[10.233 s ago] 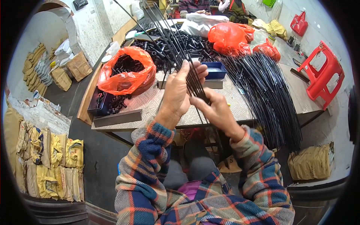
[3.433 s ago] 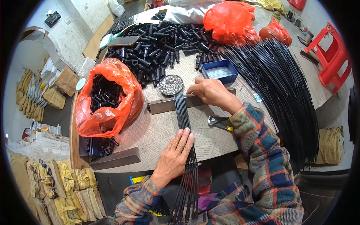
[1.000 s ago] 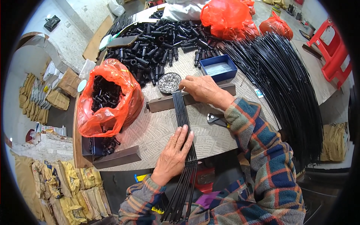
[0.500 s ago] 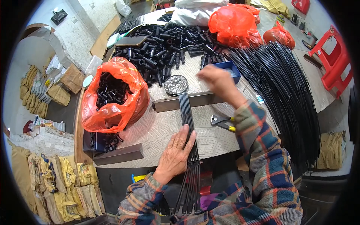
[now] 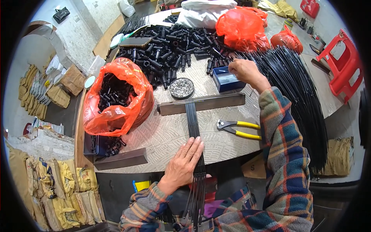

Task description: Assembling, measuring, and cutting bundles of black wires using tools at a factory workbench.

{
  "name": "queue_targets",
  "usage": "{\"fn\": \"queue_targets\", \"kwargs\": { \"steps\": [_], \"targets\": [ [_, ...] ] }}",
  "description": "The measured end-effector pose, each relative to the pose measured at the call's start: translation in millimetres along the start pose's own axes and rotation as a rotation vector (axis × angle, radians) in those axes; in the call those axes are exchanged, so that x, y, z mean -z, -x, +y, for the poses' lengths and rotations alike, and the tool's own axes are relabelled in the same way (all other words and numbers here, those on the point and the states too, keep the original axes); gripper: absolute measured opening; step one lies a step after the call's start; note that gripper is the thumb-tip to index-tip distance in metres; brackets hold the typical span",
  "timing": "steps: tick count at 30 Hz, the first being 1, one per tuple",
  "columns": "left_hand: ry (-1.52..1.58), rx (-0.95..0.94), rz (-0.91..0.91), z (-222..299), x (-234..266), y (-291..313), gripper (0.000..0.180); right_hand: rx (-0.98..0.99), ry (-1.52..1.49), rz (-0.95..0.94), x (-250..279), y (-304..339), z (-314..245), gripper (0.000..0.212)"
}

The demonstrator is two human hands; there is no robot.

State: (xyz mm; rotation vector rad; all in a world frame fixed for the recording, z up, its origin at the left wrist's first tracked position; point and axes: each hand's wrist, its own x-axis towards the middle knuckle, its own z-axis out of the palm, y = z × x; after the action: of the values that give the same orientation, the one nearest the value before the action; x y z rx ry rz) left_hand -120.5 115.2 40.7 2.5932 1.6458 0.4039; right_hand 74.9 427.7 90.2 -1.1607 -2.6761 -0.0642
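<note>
My left hand (image 5: 181,166) lies over a flat row of thin black rods (image 5: 192,120) at the table's front edge. Its fingers are stretched along the rods, and a bit of what looks like its thumb shows under their right side. The rods' far ends rest on a dark metal bar (image 5: 228,101); their near ends hang toward my lap. Over the small blue box (image 5: 228,86) at the right, my right hand (image 5: 247,71) has its fingers pinched together. Thin pale pieces lie in that box. Whatever the pinch holds is too small to make out.
Yellow-handled pincers (image 5: 241,129) lie right of the rods. A round tin of small metal bits (image 5: 181,88) stands behind the bar. Black tubular parts (image 5: 166,50) are heaped at the back, an orange bag (image 5: 143,104) of them at left. Long black rods (image 5: 293,89) hang off the right edge.
My right hand has moved right, from above the bar to the blue box. My left hand has slid slightly nearer along the rods. The pincers' handles are now uncovered.
</note>
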Motion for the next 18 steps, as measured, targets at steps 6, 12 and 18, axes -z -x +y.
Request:
{"fn": "queue_targets", "kwargs": {
  "steps": [6,12,18],
  "targets": [
    [0.029,0.016,0.002,0,-2,-1,0.085,0.316,-0.427,0.163,-9,18,-75,0.013],
    [0.075,0.039,0.004,4,0,-4,0.085,0.265,-0.389,0.050,-20,29,-90,0.017],
    [0.043,0.038,-0.001,2,1,-4,0.085,0.228,-0.396,0.076,-23,32,-86,0.016]
  ]
}}
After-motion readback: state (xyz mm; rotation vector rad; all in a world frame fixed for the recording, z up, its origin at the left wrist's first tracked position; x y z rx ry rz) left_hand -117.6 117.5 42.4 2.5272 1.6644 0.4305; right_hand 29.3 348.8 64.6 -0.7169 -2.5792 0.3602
